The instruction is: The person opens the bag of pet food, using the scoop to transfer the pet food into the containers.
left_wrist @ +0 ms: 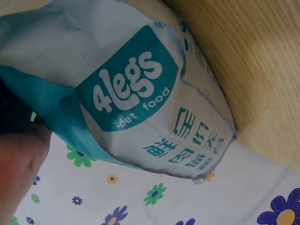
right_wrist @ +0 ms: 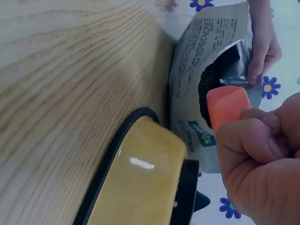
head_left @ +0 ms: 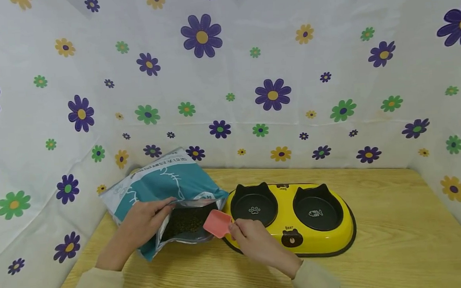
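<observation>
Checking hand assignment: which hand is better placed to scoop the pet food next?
Likely the right hand: it holds the pink scoop near the opening of the bag, while the left hand holds the bag's edge.

A pet-feeding corner; whether it sits in a home or a studio cannot be told. Flower-printed white sheeting rises at nine, twelve and three o'clock around a wood-grain tabletop, with a "pet food" bag at eight and a yellow double pet bowl at five.

backdrop: white, creased, purple, yellow and green flowers | tabletop: yellowish wood grain
</observation>
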Motion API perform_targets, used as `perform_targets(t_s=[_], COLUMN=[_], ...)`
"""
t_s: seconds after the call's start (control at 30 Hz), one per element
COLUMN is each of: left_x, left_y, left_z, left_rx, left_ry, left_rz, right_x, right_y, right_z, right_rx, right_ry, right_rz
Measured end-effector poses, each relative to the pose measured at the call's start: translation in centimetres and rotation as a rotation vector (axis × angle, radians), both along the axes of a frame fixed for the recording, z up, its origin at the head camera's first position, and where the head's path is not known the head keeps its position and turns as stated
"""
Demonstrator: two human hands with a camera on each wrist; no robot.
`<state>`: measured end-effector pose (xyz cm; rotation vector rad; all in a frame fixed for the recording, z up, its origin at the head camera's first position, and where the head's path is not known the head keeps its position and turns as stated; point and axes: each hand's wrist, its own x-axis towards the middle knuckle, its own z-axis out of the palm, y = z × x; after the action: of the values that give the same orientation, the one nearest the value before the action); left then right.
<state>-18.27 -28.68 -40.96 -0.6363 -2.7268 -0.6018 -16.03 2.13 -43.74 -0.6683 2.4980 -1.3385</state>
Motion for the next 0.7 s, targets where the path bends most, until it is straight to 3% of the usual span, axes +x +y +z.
perform_targets(t_s=[0.17,0.43,0.7], left_x=[-0.2,-0.1,-0.1], left_y=[0.0,0.1,0.2], left_z=[-0.1,0.1,-0.1], left_rx=[0.002,0.009,0.027], left_ry=[0.023,0.002,-0.022], left_rz=[-0.004,0.005,0.001], right_x=[-0.6,-0.8,-1.2], right_y=[-1.7,-4.5,-6.4], right_z=[0.3,1.2,0.5], right_rx=[0.079,0.344,0.387], right_ry=[0.074,0.251,0.231], right_rz=[-0.013,-0.029,-0.058])
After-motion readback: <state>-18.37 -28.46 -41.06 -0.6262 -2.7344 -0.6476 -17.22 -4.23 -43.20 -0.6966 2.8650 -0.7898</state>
